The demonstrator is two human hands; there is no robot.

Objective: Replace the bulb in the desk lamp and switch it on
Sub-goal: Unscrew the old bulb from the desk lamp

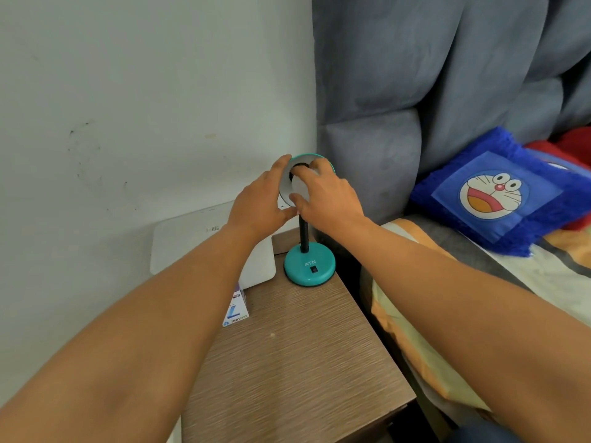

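Desk lamp (309, 265) upright at nightstand (297, 356) rear; shade (285, 187) steadied by left hand (259, 204); right hand (326, 195) closed around bulb (301, 187), axis pointing toward camera.

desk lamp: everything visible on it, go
The desk lamp has a round teal base, glossy like plastic, marked ATN with a small black rocker switch. It stands upright at the far end of the wooden nightstand, beside a white box. A black neck rises to a teal-rimmed shade, tilted toward the camera, pale inside. The left hand grips the shade's rim; the right hand holds a white bulb at the socket. Unlit.
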